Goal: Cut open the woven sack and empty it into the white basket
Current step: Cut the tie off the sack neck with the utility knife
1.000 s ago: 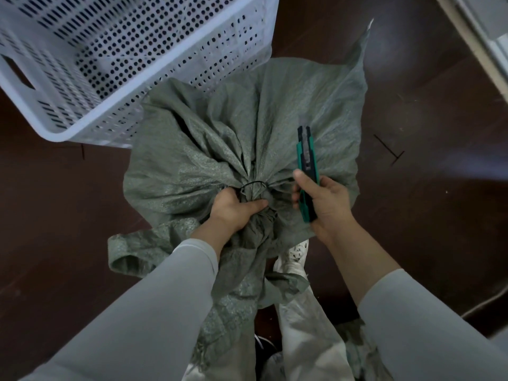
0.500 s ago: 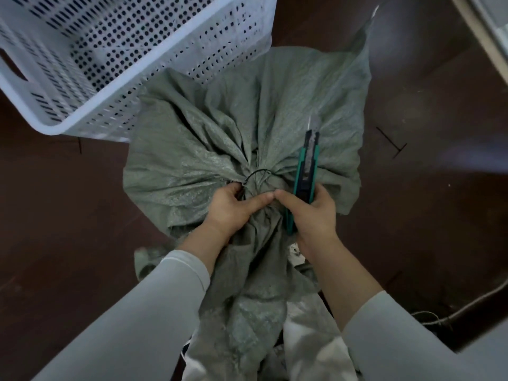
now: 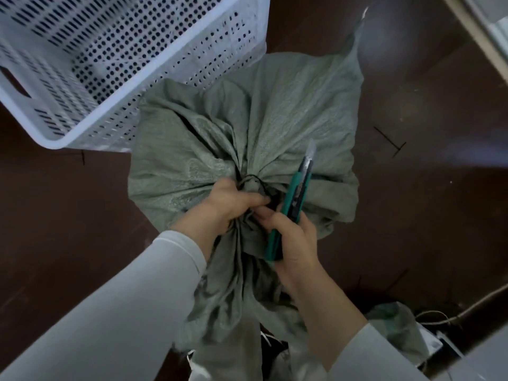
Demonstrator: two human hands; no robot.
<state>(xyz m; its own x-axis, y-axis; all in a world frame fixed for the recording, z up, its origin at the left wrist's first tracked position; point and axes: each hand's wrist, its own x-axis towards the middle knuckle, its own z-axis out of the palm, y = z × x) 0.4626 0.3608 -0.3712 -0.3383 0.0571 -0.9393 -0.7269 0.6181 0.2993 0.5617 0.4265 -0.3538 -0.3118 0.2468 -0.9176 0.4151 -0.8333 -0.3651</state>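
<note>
Grey-green woven cloth fills the middle of the view: the sack (image 3: pixel 275 127) stands on the dark brown floor (image 3: pixel 55 215), its neck gathered and bound by a thin black tie (image 3: pixel 254 179). Above the tie the loose mouth of the sack trails toward the person, between the two forearms.

The left hand (image 3: pixel 228 200) grips the bunched neck just below the tie, fingers (image 3: pixel 255 200) curled shut around the cloth, the thumb side touching the tie. The right hand (image 3: pixel 294 237) is closed around the green handle of a knife (image 3: pixel 294 204), fingers wrapped on the grip and the forefinger stretched along its edge toward the tie. The knife slants up and to the right, its pale blade (image 3: pixel 311 149) extended and lying over the bulging sack, apart from the tie. Both arms wear pale sleeves (image 3: pixel 132 312).

The basket (image 3: pixel 154 86), white perforated plastic, sits on the floor at the upper left, its near corner touching the sack's far side. Nothing clear shows inside it.

At the lower right lie a crumpled bag (image 3: pixel 395 323) and a cord (image 3: pixel 467 303).
</note>
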